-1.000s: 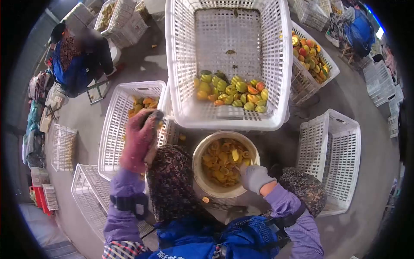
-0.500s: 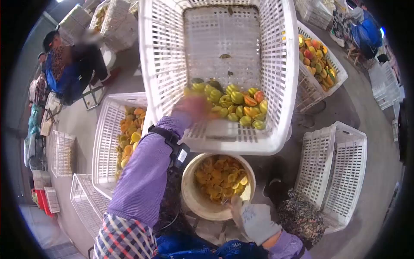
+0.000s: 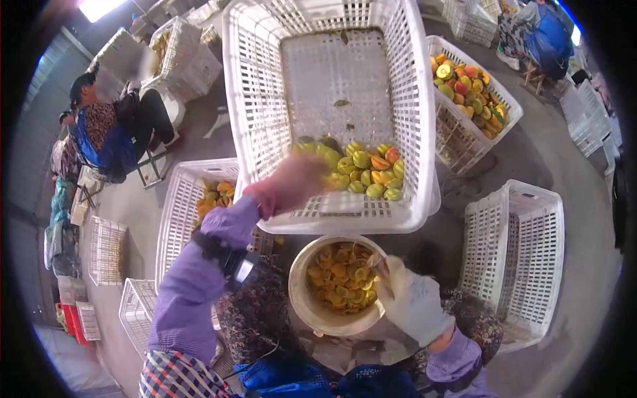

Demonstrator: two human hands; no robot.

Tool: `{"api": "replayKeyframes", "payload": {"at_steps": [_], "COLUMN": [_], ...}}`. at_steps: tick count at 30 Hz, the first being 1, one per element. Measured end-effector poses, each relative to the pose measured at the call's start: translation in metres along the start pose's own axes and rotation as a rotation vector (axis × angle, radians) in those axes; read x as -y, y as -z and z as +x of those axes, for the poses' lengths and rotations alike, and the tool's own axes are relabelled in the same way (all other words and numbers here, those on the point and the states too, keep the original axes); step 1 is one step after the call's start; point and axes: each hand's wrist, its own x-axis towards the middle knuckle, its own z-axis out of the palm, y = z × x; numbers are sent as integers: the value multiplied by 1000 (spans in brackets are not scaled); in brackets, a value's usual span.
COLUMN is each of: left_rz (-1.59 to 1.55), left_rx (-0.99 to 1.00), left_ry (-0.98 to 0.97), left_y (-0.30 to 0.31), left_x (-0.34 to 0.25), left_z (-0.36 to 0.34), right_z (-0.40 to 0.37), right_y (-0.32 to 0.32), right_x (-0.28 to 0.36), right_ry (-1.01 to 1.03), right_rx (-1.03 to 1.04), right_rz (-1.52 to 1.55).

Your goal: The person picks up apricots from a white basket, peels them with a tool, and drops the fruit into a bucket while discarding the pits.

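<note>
A large white plastic crate (image 3: 335, 222) stands tilted in front of me, with green-yellow and orange fruits (image 3: 361, 159) gathered at its near end. My left hand (image 3: 298, 182), in a purple sleeve, is inside it over the left part of the fruits; motion blur hides its fingers. Below the crate is a round cream bucket (image 3: 302, 308) holding yellow-orange fruit pieces (image 3: 342, 278). At the bucket's right rim is my right hand (image 3: 411, 302) in a whitish glove. Its fingers are closed together, and what they hold is too small to make out.
Crates of orange fruit stand at left (image 3: 169, 219) and far right (image 3: 458, 139). Nested white crates (image 3: 491, 252) are on the right floor. A seated person (image 3: 106, 129) is at upper left, another person (image 3: 547, 40) at upper right. More crates (image 3: 106, 252) line the left.
My view has shifted slightly. My left hand stays among the fruits, still blurred. My right hand has risen from below the bucket's rim to its right side.
</note>
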Motion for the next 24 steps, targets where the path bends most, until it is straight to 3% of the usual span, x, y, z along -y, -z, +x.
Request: {"api": "replayKeyframes", "payload": {"at_steps": [2, 4, 7, 11, 18, 19, 20, 22, 23, 24], "left_rz": [-277, -623, -1400, -1782, -1496, -1249, -1471, -1132, -1038, -683], "left_rx": [-28, -135, -95, -222, -374, -442, -561, -612, -542, -592], "left_ry": [-23, -98, -169, -26, 59, 184, 84, 179, 211, 393], "left_y": [4, -18, -40, -49, -36, -16, -12, 7, 23, 32], "left_x": [-30, -38, -68, -97, -73, -89, -77, -30, -16, 4], "left_z": [-31, -58, -96, -127, -146, -162, -173, -206, -221, -230], "right_z": [14, 19, 15, 7, 12, 12, 12, 8, 5, 2], "right_y": [12, 9, -18, -35, -28, -23, -19, -11, -6, -2], "right_x": [11, 20, 18, 19, 36, 36, 37, 37, 37, 36], "right_ry": [-79, 8, 125, 233, 294, 279, 262, 223, 205, 188], "right_rx": [-58, -156, -233, -215, -197, -186, -179, -147, -123, -98], "right_rz": [250, 233, 126, -16, 35, 46, 61, 90, 98, 103]}}
